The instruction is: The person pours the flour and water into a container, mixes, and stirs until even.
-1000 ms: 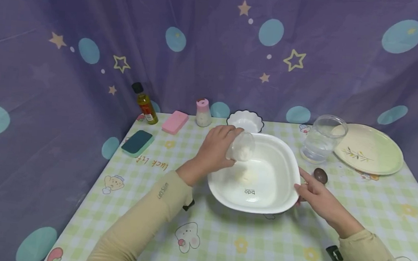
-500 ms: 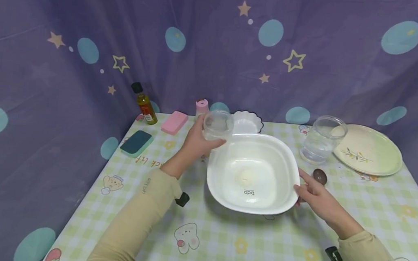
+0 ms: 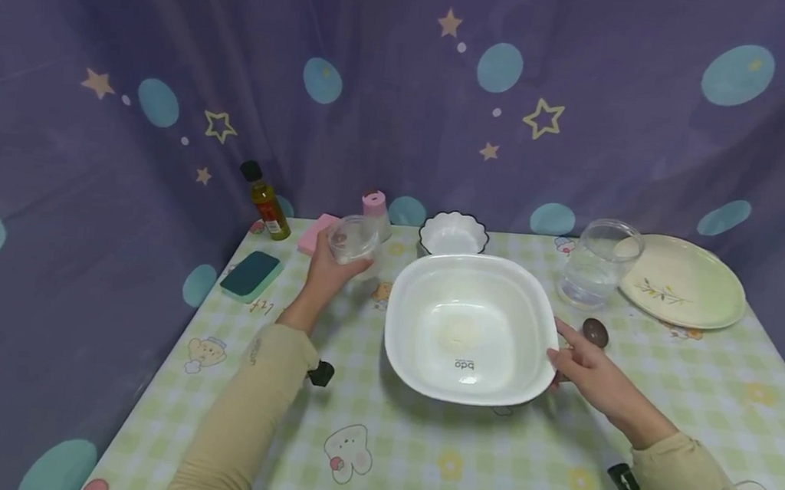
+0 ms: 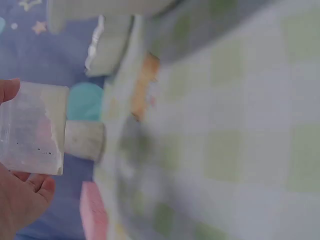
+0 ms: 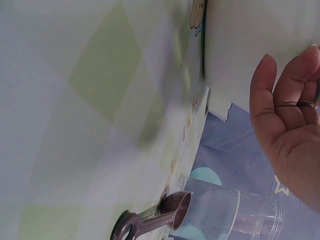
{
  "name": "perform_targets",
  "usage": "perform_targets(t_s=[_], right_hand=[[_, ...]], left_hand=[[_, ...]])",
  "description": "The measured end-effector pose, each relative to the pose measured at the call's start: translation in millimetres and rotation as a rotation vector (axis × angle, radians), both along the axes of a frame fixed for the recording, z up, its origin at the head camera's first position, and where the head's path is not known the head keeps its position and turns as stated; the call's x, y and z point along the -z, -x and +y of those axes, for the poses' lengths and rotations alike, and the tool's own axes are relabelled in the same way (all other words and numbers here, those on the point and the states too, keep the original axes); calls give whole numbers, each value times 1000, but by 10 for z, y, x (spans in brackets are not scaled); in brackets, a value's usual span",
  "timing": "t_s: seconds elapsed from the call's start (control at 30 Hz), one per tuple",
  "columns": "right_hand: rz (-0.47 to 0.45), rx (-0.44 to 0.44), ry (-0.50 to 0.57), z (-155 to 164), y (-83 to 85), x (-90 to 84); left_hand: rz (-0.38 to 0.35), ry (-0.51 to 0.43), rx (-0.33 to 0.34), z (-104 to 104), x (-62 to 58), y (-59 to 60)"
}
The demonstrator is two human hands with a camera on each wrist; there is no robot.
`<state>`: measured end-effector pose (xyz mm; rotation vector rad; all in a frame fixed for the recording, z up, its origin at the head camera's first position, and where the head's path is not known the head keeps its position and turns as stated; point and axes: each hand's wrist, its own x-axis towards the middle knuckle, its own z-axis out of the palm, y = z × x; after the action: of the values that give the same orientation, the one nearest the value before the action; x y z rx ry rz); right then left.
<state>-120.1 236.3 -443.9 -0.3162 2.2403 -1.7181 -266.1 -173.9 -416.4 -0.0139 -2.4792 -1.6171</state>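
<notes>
At the fingers, left: the left hand (image 3: 324, 274) curls round a small clear cup (image 3: 352, 239), held above the table to the left of the white basin; in the wrist view the thumb and palm (image 4: 20, 200) wrap its wall (image 4: 32, 127).
Cup axis: its long axis leans, the mouth turned up and a little towards the camera in the head view; white residue clings inside.
At the fingers, right: the right hand (image 3: 590, 368) rests its nearly straight fingers (image 5: 285, 95) against the right rim of the white basin (image 3: 540, 303), not curled round it.
Basin: squarish with rounded corners, mouth up, flat on the table between the two hands; a small pale heap (image 3: 458, 331) lies on its floor.
Writing: "bdo" printed on the basin floor (image 3: 464, 365), upside down from this side; "luck" partly readable on the cloth by the left forearm; small lettering on both sleeves, too small to read.
Near the right hand: a brown measuring spoon (image 5: 160, 217) lies just beside the basin, and beyond it a clear glass jar (image 3: 595, 262) with water.
Further out: cream plate (image 3: 687, 283) with a sprig pattern, scalloped white bowl (image 3: 453, 234), pink-capped shaker (image 3: 376, 209), pink sponge (image 3: 312, 232), green sponge (image 3: 250, 274), oil bottle (image 3: 266, 200) with a black cap.
Surface: table under a green-and-white check cloth (image 3: 459, 450) with cartoon rabbits and flowers.
Room: purple curtain (image 3: 406, 69) with stars and teal dots on all sides.
</notes>
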Motion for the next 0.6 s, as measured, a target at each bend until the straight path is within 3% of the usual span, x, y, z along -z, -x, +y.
perform_targets(t_s=[0.3,0.6], right_hand=[[-19,12,-18,3,-6,1],[-16,13,-27,12,-2,-7]], left_hand=[[-102,52,-28,-149,314,38],[-130,55,-12,-184,456,39]])
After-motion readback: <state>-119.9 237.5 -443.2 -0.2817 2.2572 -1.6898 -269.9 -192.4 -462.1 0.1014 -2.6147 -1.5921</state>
